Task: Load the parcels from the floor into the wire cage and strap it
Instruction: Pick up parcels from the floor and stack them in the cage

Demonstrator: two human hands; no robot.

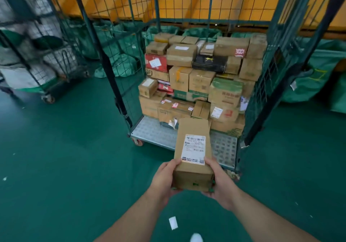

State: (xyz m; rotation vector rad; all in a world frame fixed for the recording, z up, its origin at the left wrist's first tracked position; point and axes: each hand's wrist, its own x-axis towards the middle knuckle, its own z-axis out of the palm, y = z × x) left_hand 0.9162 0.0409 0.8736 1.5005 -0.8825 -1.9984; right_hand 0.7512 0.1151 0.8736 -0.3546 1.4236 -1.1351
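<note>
Both hands, left (162,178) and right (221,180), grip the near end of a box (192,153) (label up) just before the cage (153,131), whose stack (198,80) looks loose enough that a careless shove might topple parcels off its open front.

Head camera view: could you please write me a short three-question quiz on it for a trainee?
1. True or false: the left hand and right hand both hold the labelled parcel.
2. Relative to the wire cage, the parcel is: A) stacked inside it; B) held in the air before it; C) lying behind it.
3. Fill in: the bare part of the cage's metal deck lies at its ____.
Key: 1 true; 2 B; 3 front.
</note>
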